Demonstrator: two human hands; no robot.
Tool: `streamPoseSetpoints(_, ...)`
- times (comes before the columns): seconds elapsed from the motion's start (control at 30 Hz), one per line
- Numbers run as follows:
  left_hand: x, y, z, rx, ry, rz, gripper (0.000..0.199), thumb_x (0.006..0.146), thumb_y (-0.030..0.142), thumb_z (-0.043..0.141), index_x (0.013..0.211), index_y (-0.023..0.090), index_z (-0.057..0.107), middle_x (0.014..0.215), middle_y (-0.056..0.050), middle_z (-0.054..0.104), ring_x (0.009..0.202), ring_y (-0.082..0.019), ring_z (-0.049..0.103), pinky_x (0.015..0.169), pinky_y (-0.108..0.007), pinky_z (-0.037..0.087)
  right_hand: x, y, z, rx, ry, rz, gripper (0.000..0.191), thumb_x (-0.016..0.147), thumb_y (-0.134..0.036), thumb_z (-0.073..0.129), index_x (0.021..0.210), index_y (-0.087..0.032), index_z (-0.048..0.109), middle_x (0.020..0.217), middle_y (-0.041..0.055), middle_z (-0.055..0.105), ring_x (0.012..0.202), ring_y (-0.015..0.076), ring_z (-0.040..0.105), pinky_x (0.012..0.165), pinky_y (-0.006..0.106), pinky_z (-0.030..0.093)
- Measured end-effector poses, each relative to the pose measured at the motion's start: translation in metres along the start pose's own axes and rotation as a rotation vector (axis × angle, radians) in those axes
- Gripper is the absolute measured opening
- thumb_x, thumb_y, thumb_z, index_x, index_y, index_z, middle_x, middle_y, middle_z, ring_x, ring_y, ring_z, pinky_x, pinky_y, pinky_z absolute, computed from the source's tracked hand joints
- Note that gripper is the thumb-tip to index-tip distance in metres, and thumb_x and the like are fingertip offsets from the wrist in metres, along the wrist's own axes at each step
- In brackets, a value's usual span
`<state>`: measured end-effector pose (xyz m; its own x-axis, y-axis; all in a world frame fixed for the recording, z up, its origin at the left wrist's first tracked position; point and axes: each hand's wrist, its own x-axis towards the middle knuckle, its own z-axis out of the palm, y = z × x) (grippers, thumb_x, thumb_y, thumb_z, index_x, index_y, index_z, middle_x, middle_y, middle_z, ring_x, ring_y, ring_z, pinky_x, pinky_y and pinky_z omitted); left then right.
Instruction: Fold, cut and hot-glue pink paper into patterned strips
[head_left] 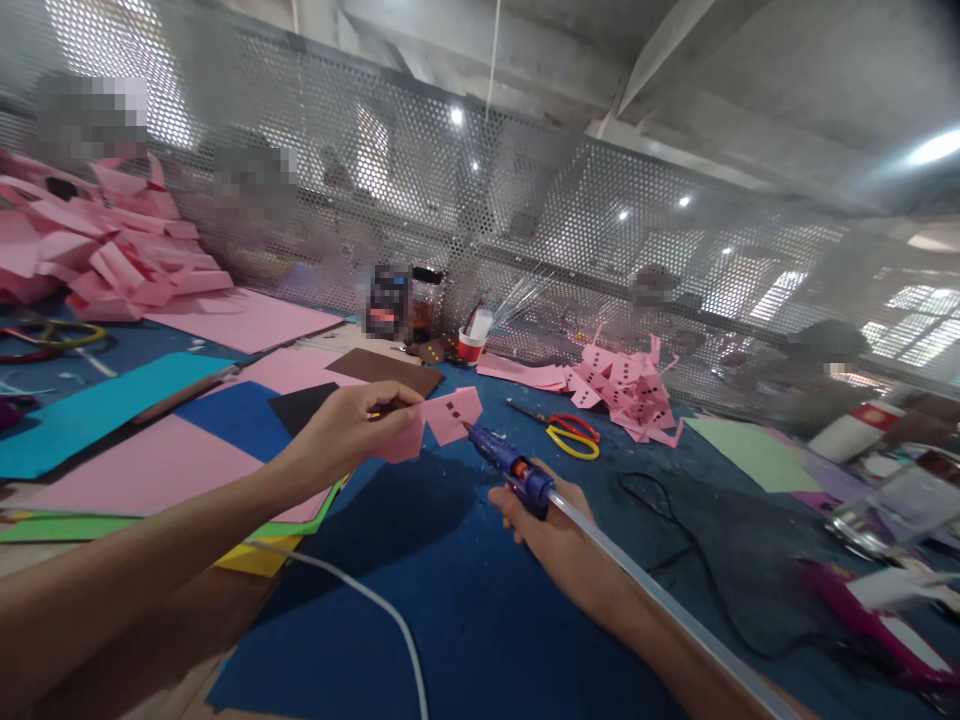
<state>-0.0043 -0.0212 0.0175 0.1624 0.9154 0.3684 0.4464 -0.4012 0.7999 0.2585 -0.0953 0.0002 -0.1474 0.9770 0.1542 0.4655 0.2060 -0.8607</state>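
Note:
Pinched in my left hand (pixel 360 425) is a folded piece of pink paper (pixel 451 412) with small dark squares on it. My right hand (pixel 551 510) grips a blue hot glue gun (pixel 510 462), a long clear glue stick (pixel 637 580) running out of its back. The nozzle tip is at the lower edge of the pink paper; whether it touches, I cannot tell. Scissors with red and yellow handles (pixel 574 436) lie on the blue table just beyond the glue gun.
Coloured sheets (pixel 150 470) are stacked at left, below a heap of pink strips (pixel 112 240). Dotted pink cut-outs (pixel 626 385) lie near the perforated metal screen (pixel 555 240). A red-and-white cup (pixel 472 345) stands at the back. A black cord (pixel 694 545) and white cable (pixel 375 590) cross the table.

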Motion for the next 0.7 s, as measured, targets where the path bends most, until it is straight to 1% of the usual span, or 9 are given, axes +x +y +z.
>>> streamPoseSetpoints(0.17,0.0006,0.0012,0.0001,0.007,0.004,0.016,0.029,0.085,0.042,0.06,0.098,0.02,0.074,0.087,-0.002,0.074,0.082,-0.02,0.068,0.069,-0.027,0.049,0.0007,0.0008,0.0001,0.006,0.012,0.013,0.037,0.087,-0.057,0.063,0.082,-0.021,0.058,0.065,-0.0027,0.061,0.053,0.0109,0.055,0.051,0.022,0.045)
streamPoseSetpoints(0.3,0.0005,0.0025,0.0005,0.0,-0.002,-0.001,0.029,0.085,0.042,0.06,0.097,0.019,0.074,0.086,-0.002,0.074,0.08,-0.02,0.067,0.068,-0.026,0.048,0.0001,-0.001,-0.0005,0.006,0.011,0.022,0.036,0.088,-0.056,0.064,0.084,-0.021,0.058,0.065,-0.0031,0.06,0.054,0.011,0.055,0.052,0.022,0.045)
streamPoseSetpoints(0.43,0.0003,0.0019,0.0003,-0.009,-0.007,0.007,0.03,0.085,0.042,0.061,0.1,0.019,0.074,0.089,-0.002,0.075,0.083,-0.021,0.068,0.071,-0.027,0.049,0.0001,-0.0019,-0.0008,-0.003,0.008,0.027,0.036,0.088,-0.056,0.064,0.086,-0.021,0.058,0.064,-0.004,0.058,0.053,0.0108,0.055,0.052,0.022,0.046)
streamPoseSetpoints(0.7,0.0002,0.001,0.0002,0.011,-0.005,0.006,0.031,0.086,0.042,0.06,0.101,0.019,0.074,0.09,-0.002,0.075,0.084,-0.021,0.069,0.071,-0.027,0.051,0.0006,0.0028,-0.0001,-0.003,0.009,0.023,0.039,0.087,-0.06,0.064,0.086,-0.021,0.057,0.064,-0.0044,0.056,0.053,0.0103,0.053,0.052,0.022,0.045)
